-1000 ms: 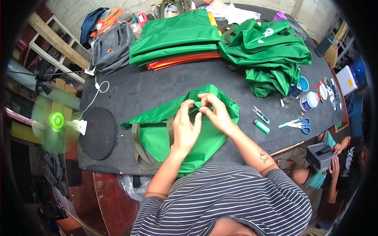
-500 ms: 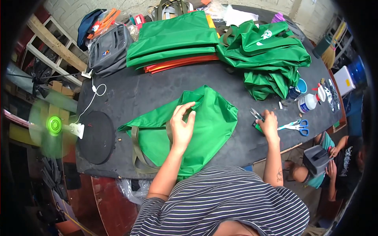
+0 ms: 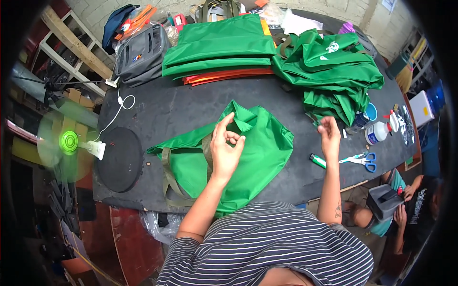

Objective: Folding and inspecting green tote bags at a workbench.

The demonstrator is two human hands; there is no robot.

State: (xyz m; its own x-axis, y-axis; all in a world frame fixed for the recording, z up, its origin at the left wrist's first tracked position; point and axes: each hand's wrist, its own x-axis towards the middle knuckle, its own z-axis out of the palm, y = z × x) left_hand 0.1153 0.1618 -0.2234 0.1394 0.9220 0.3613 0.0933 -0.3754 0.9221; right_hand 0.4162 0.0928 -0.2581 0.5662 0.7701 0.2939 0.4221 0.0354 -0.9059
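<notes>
A green fabric tote bag (image 3: pixel 257 157) with olive webbing handles (image 3: pixel 167 176) lies on the dark table in front of me. My left hand (image 3: pixel 226 150) is over its upper part, fingers bent round toward the thumb, with a raised fold of fabric at the fingertips. The exact pinch is partly hidden. To the right, my right hand (image 3: pixel 330 136) is raised, its fingers closed round small thread snips (image 3: pixel 315 120), whose blades point up and left and are mostly hard to see. Below that hand lie a green lighter (image 3: pixel 317 160) and blue-handled scissors (image 3: pixel 369 162).
Folded green bags (image 3: pixel 219 43) lie over orange ones (image 3: pixel 224 76) at the back. A heap of green bags (image 3: pixel 329 66) and a spray bottle (image 3: pixel 378 132) stand right. A spinning fan (image 3: pixel 69 142) is clipped left. Another person works on a grey bag (image 3: pixel 383 202) at lower right.
My right hand has lifted the thread snips from the table beside the lighter, leaving the lighter in plain sight. At my left hand, the bag's upper edge has risen and folded over. The view has shifted slightly.
</notes>
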